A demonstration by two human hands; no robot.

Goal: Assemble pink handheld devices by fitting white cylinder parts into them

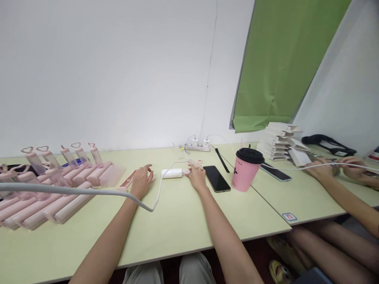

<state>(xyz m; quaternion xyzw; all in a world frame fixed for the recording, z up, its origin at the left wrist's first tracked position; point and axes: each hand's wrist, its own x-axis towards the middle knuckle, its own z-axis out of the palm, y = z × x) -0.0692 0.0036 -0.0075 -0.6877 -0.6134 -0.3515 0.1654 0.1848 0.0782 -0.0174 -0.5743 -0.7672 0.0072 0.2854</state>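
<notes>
My left hand (141,181) lies on the pale green table (183,221), fingers curled over a flat pink piece (129,180) and a small pink part by its fingertips. My right hand (196,176) rests further right, its fingers closed on a small pink round part (186,171) and a pale piece (194,162). Between the hands lies a white cylinder (172,173) with a white cable (89,191) running from it across the table to the left.
Rows of pink tubes with heart-topped clear caps (53,185) fill the left. A black phone (216,178), a pink lidded cup (247,169), a power strip (197,147) and stacked white boxes (280,141) lie right. Another person's hands (340,167) work at the far right.
</notes>
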